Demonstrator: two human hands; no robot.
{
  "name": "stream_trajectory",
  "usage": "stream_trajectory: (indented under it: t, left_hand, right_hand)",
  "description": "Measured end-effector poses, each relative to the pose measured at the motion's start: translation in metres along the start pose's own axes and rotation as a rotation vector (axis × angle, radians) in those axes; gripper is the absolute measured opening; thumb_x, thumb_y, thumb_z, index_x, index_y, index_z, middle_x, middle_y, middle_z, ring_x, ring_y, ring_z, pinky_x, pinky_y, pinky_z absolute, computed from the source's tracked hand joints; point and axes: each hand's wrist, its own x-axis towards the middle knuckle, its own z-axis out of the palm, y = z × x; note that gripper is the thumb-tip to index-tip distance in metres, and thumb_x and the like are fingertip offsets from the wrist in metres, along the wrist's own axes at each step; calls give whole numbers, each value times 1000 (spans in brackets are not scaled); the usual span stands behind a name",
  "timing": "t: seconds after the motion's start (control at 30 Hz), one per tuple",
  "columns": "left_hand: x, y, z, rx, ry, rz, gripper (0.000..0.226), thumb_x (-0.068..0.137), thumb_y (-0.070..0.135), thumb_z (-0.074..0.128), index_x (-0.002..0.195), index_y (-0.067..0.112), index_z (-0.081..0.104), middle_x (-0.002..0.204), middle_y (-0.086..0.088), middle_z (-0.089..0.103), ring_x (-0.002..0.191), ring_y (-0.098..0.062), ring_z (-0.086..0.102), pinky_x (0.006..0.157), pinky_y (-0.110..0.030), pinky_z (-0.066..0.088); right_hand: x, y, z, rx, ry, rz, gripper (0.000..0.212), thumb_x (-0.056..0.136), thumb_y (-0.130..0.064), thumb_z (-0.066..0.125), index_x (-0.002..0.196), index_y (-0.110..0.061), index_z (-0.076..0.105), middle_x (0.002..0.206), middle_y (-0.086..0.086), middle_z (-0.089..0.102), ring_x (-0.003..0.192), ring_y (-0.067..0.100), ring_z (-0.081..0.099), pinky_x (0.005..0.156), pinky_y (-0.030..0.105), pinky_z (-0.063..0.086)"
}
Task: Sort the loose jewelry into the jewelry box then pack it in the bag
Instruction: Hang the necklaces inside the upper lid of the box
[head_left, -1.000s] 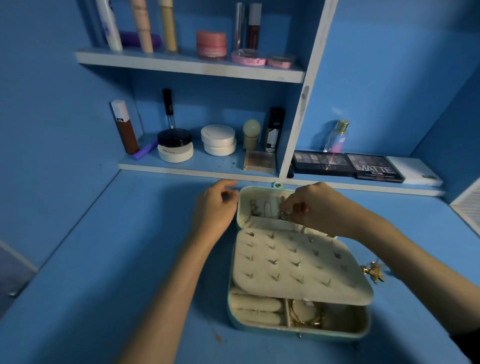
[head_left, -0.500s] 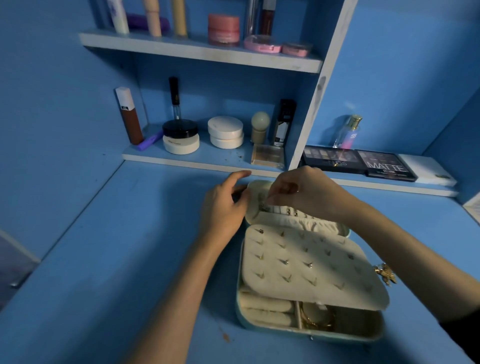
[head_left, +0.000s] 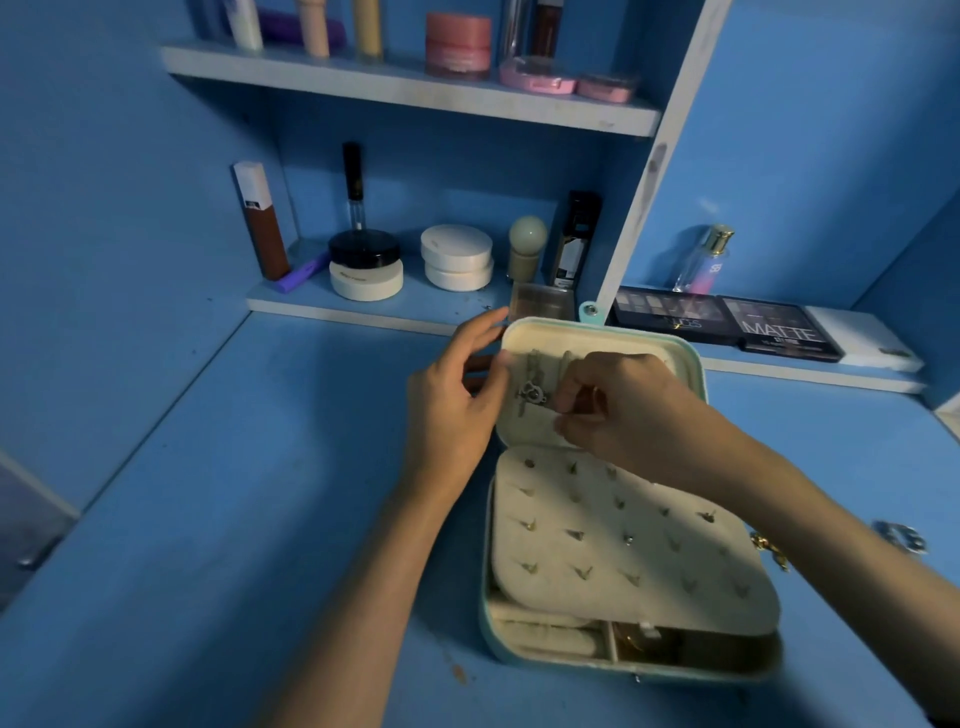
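Right hand (head_left: 618, 410) is pinching a silver pendant (head_left: 531, 393) against the open jewelry box lid (head_left: 623, 340); left hand (head_left: 454, 400), loosely open, is touching its edge.

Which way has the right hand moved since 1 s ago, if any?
No: right hand still pinches the silver piece left of middle on the lid.

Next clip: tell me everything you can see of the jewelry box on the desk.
The jewelry box is a rounded teal case with cream lining, open on the blue desk. Its lid stands up at the far side, a snap tab on top. A cream panel studded with earrings lies tilted over the base, where padded rolls and something gold show. The left hand touches the lid's left edge; the right hand pinches a silver piece at the lid's lining.
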Motion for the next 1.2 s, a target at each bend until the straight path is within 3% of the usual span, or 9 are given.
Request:
stream_trajectory:
  t: [0.17,0.3,0.5,0.73,0.87,1.07,1.2]
  left_hand:
    - [-3,4,0,-2,49,88,36,90,11,59,127,12,56,117,10,60,102,9,59,82,-7,46]
    - [-3,4,-1,12,64,131,38,90,9,60,128,9,55,119,1,62,106,0,60,84,-9,47]
    - [-3,3,-1,5,65,123,39,90,8,60,129,7,54,120,-8,64,111,-6,59,86,-12,49]
    - [-2,3,-1,14,70,135,41,90,7,61,130,5,53,120,-9,65,112,-8,60,87,-16,50]
    - [-2,3,-1,3,74,122,41,90,10,61,130,6,53,120,-8,65,112,-6,60,87,-15,50]
    - [-2,4,-1,7,74,118,41,90,10,61,130,7,53,118,-8,65,110,-5,60,86,-16,51]
    - [-3,5,-1,-27,90,83,41,90,9,61,130,8,53,115,-6,67,105,-3,63,84,-15,50]
  right_hand:
    - [-8,-3,-4,5,26,-73,12,81,-15,63,86,-23,57,65,-14,50,62,5,46,59,24,36]
    - [-10,-3,-4,25,32,-93,33,81,-15,63,110,-28,54,60,-7,51,61,6,46,61,29,37]
    - [-9,-3,-6,-12,-14,-100,22,83,-17,63,104,-25,66,63,-14,46,59,1,42,59,22,33]
    - [-9,-3,-7,10,3,-106,42,82,-15,63,122,-26,54,57,-11,44,56,4,41,55,19,33]
    - [-7,-4,-7,3,-15,-115,33,81,-13,62,111,-27,62,54,-14,43,53,2,42,56,18,33]
    - [-8,-1,-4,74,24,-113,20,82,-13,64,88,-28,53,51,-11,45,57,1,48,54,19,34]
    - [-15,-1,-1,26,48,-132,14,83,-9,63,89,-22,64,65,-7,54,59,4,46,57,14,36]
